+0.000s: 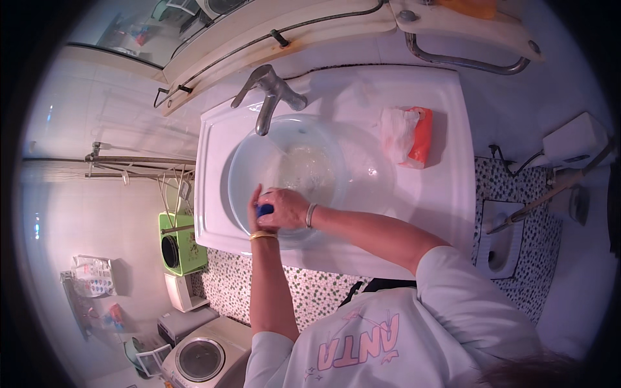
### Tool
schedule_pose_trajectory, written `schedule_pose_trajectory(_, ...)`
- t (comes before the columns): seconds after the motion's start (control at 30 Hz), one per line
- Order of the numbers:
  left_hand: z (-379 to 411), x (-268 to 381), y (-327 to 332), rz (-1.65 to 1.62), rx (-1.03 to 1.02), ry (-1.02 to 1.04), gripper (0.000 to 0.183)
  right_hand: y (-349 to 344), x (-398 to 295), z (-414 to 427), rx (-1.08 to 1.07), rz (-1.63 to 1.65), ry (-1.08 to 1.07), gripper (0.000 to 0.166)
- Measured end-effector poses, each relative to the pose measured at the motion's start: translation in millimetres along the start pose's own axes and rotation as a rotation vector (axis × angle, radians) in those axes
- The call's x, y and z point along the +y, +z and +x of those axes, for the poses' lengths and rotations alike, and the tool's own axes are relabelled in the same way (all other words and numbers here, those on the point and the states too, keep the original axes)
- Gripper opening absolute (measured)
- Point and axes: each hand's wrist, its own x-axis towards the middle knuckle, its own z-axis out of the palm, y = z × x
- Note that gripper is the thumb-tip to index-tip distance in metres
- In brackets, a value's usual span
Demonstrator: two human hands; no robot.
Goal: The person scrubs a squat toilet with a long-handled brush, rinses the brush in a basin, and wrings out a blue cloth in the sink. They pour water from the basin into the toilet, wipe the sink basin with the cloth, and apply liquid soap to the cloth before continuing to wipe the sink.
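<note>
Both my hands meet over the near left part of a pale translucent basin [236,169], which sits in the white washbasin [436,208]. Between them is a dark blue object [265,210], mostly covered by fingers; its kind cannot be told. My left hand [256,208], with a gold bracelet at the wrist, is upright along its left side. My right hand [286,207], a silver bangle at its wrist, curls over it from the right. Water runs from the metal faucet [267,104] into the basin, where bubbly water [310,167] stands.
A red and white soft packet [421,138] lies on the counter's right side. Above the faucet runs a shelf with a metal rail [320,22]. A green bin-like container [187,247] and a washing machine [199,359] stand at lower left. A squat toilet [499,240] is at right.
</note>
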Motion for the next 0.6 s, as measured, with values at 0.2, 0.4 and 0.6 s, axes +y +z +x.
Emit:
schedule_pose_trajectory(0.2,-14,-16,-13,0.261,-0.388,0.625,0.049,-12,-72,-9,0.294,-0.074,-0.451,0.024)
schedule_pose_trajectory(0.4,-23,-29,53,0.287,-0.017,0.297,0.026,-33,7,42,0.293,-0.217,-0.033,0.034)
schedule_pose_trajectory(0.6,-66,-19,56,0.416,0.117,0.242,0.04,-71,86,35,0.117,-0.739,0.141,0.021)
